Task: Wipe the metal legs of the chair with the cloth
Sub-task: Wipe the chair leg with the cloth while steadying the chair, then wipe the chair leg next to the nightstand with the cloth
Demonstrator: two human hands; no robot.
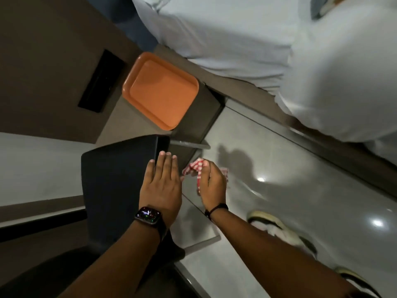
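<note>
From my head view, my left hand (160, 186) lies flat, fingers together, steadying the rigid black chair (116, 186). My right hand (212, 182), fingers clamped, bunches the soft, light checked cloth (194, 166) beside a hard, slick-looking metal leg (189, 145) above the floor (290, 201).

Single head-worn wide-angle view, looking steeply down, close over both forearms. Frame is rolled: floor (279, 211) runs diagonally, bed (322, 72) upper right, black chair (116, 181) lower left.

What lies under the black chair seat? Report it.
Under the black chair seat, metal legs poke out over the grey floor. The seat and left hand hide the remaining frame.
</note>
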